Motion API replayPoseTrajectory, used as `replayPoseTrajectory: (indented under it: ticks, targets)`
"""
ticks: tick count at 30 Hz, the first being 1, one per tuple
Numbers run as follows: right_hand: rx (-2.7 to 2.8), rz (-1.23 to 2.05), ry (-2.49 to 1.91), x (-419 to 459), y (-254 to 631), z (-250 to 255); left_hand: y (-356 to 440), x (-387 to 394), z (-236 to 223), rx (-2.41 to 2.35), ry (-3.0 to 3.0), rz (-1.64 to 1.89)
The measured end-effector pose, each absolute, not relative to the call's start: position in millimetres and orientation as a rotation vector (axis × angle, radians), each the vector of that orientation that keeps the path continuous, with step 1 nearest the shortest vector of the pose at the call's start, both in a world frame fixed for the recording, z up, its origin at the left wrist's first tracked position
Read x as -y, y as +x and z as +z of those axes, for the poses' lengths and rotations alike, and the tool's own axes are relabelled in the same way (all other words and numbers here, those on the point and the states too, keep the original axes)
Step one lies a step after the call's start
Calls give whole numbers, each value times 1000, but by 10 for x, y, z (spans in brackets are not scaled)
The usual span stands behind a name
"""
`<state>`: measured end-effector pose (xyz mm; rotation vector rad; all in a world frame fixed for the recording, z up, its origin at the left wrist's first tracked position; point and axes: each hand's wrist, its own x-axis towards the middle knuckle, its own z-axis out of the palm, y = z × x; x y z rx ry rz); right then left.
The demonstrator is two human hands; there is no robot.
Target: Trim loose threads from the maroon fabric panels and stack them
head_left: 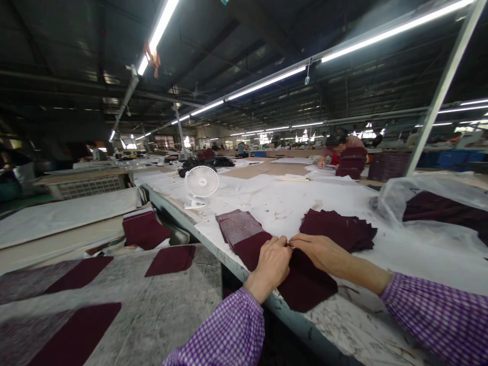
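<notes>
My left hand and my right hand meet over a dark maroon fabric piece at the near edge of the white-covered table. Both hands have their fingers closed on the piece's upper edge, fingertips almost touching. Under and beyond my left hand lies a layered piece, part speckled grey, part maroon. Behind my right hand sits a fanned stack of maroon fabric pieces. The exact pinch of the fingertips is too small to make out.
A white fan stands on the table. At left, a lower grey surface carries maroon pieces. A clear plastic bag with dark cloth lies at right. Across the table a person works beside stacked maroon pieces.
</notes>
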<state>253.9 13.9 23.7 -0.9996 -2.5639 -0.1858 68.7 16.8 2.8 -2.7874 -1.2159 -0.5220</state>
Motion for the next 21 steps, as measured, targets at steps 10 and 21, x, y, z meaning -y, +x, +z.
replayPoseTrajectory:
  ticks: [10,21]
  targets:
    - [2535,-66,-1017,-294,2665,258,721,-187,76,1243,-2845,-452]
    - [2617,-133,-1150,-178,2550,183,728,-200,76,1240,-2850,-475]
